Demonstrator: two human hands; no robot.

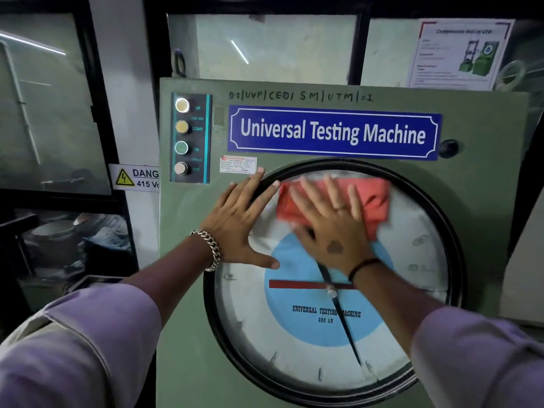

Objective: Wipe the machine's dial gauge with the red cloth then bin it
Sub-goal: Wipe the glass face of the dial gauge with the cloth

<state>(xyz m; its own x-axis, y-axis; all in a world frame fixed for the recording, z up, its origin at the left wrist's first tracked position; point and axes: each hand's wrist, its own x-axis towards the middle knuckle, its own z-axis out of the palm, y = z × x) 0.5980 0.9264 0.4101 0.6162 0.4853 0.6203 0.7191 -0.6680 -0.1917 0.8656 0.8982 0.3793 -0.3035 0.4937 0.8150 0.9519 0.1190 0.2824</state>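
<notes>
The large round dial gauge (323, 343) fills the green machine's front, with a black rim, a white face, a blue centre and a black needle. A red cloth (375, 195) lies flat against the upper part of the glass. My right hand (332, 228) presses on the cloth with fingers spread, and it looks motion-blurred. My left hand (238, 222) rests flat and spread on the gauge's upper left rim, holding nothing. No bin is in view.
The green machine panel (188, 260) carries a blue "Universal Testing Machine" plate (332, 132) and a button strip (190, 138) marked up, down, on, off. A 415-volt danger sign (135, 176) sits to the left. Glass-fronted cabinets stand behind and to the left.
</notes>
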